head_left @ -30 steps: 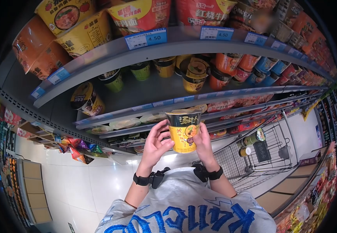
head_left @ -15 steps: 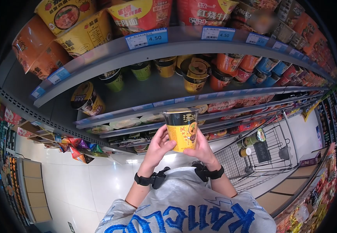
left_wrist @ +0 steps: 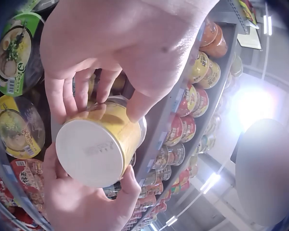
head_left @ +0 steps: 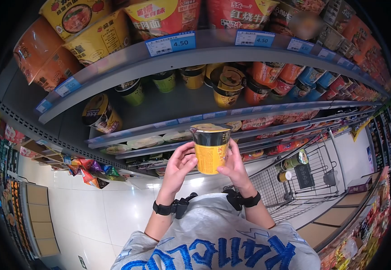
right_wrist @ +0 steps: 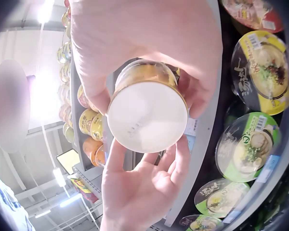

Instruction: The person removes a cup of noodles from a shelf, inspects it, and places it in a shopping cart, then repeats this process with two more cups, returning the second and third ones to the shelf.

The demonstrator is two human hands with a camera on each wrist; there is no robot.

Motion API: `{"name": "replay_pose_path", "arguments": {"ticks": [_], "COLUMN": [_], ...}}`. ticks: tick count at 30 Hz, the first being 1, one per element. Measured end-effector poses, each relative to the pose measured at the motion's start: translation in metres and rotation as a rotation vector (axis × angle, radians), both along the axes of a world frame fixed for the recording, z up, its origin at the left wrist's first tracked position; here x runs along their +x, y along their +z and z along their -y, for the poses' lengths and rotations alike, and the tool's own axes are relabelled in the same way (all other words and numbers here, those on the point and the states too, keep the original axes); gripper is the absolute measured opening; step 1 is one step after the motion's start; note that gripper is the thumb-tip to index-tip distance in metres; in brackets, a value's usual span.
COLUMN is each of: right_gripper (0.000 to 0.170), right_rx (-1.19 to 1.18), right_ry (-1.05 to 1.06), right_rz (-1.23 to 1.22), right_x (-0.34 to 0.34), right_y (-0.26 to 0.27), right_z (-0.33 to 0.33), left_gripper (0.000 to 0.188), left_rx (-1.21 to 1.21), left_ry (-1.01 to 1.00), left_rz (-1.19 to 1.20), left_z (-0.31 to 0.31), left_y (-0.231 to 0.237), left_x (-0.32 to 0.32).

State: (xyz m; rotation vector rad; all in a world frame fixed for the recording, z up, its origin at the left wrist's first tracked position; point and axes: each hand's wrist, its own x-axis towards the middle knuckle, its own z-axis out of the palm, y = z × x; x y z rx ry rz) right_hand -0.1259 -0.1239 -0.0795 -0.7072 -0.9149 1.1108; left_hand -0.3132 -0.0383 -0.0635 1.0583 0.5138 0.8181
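Note:
A yellow noodle cup (head_left: 208,155) with a black upper band is held upright between both hands in front of the shelves. The left hand (head_left: 177,168) grips its left side with curled fingers and thumb; the right hand (head_left: 237,168) holds the right side, its thumb low on the wall. From below, the left wrist view shows the cup's white base (left_wrist: 90,153), with the left hand (left_wrist: 120,43) above and the right hand (left_wrist: 86,204) below. In the right wrist view the base (right_wrist: 148,117) faces the camera between the right hand (right_wrist: 149,33) and left hand (right_wrist: 139,190).
Shelves (head_left: 173,63) of noodle cups and bowls stand ahead, one yellow-black cup (head_left: 102,114) tilted at the left. A shopping cart (head_left: 267,180) with several cups inside is at the right. Hanging snack packets (head_left: 92,173) are at the left, above a white tiled floor (head_left: 83,209).
The cup has been turned between the hands, so its large lettering and bowl picture have moved round to the right side and a plainer yellow panel with small print faces the head camera.

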Motion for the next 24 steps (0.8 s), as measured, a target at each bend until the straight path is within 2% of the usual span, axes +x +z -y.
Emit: {"name": "replay_pose_path", "arguments": {"ticks": [2, 4, 8, 10, 12, 14, 16, 19, 21, 22, 23, 24], "right_gripper": [0.099, 0.096, 0.093, 0.087, 0.084, 0.081, 0.074, 0.070, 0.070, 0.070, 0.070, 0.070], "right_rx": [-0.033, -0.003, -0.086, -0.066, -0.059, -0.052, -0.101, -0.112, -0.136, -0.158, -0.137, -0.137], "right_ry": [0.052, 0.013, 0.019, -0.046, -0.064, -0.087, -0.049, 0.021, 0.029, 0.030, 0.087, 0.086], "right_rz": [-0.071, 0.023, 0.032, -0.031, -0.043, -0.060, -0.176, -0.264, -0.270, -0.278, -0.175, -0.175], "right_x": [0.001, 0.002, 0.003, 0.003, 0.002, 0.000, 0.001, 0.003, -0.003, -0.006, -0.001, 0.002], "right_y": [-0.001, -0.004, -0.001, -0.008, -0.006, -0.005, -0.006, -0.016, -0.018, -0.018, -0.025, -0.028], "right_z": [0.000, -0.002, 0.000, -0.003, -0.004, -0.004, -0.001, -0.002, -0.002, -0.002, -0.001, -0.001], "left_gripper": [0.056, 0.054, 0.056, 0.055, 0.055, 0.054, 0.053, 0.056, 0.064, 0.064, 0.067, 0.071], "left_rx": [0.011, 0.021, 0.018, 0.007, -0.113, -0.103, -0.093, -0.142, 0.025, 0.024, -0.018, -0.059], "left_ry": [0.012, 0.019, -0.009, 0.000, -0.017, -0.020, -0.029, -0.053, -0.057, -0.053, -0.100, -0.150], "left_rz": [-0.006, -0.013, 0.006, 0.015, 0.093, 0.098, 0.101, 0.089, 0.058, 0.060, 0.053, 0.045], "left_z": [-0.001, -0.001, 0.002, 0.002, 0.001, 0.002, 0.001, 0.000, 0.001, 0.001, 0.002, 0.002], "left_y": [-0.004, -0.005, -0.006, -0.007, -0.006, -0.004, -0.003, -0.005, -0.008, -0.010, -0.011, -0.011], "left_x": [0.000, 0.001, 0.002, 0.001, 0.000, 0.000, 0.000, -0.002, 0.000, -0.001, -0.004, -0.005]}}
